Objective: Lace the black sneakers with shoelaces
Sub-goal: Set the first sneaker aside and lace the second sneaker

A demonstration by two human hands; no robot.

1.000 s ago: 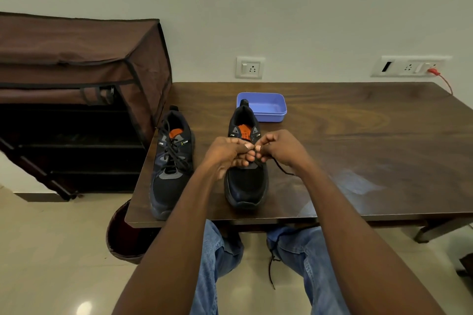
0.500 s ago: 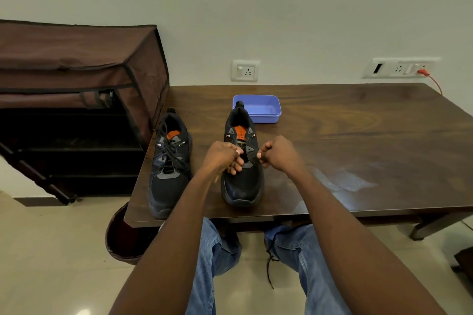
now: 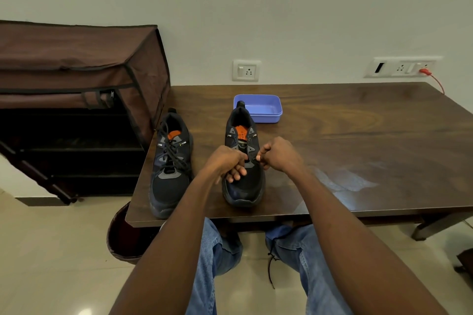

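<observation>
Unlaced sneaker [image 3: 243,181] stands toe-out at desk [image 3: 358,135] front edge, close for eyelet work. Left hand [image 3: 225,161] and right hand [image 3: 279,153], fingers curled, apparently pinch the shoelace [image 3: 252,158] ends either side, pulling taut. Laced sneaker [image 3: 170,161] waits at front-left corner.

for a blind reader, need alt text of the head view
Both hands, left hand and right hand, pinch a lace over the unlaced sneaker on a wooden table; a laced sneaker sits left, a blue tray behind.
</observation>
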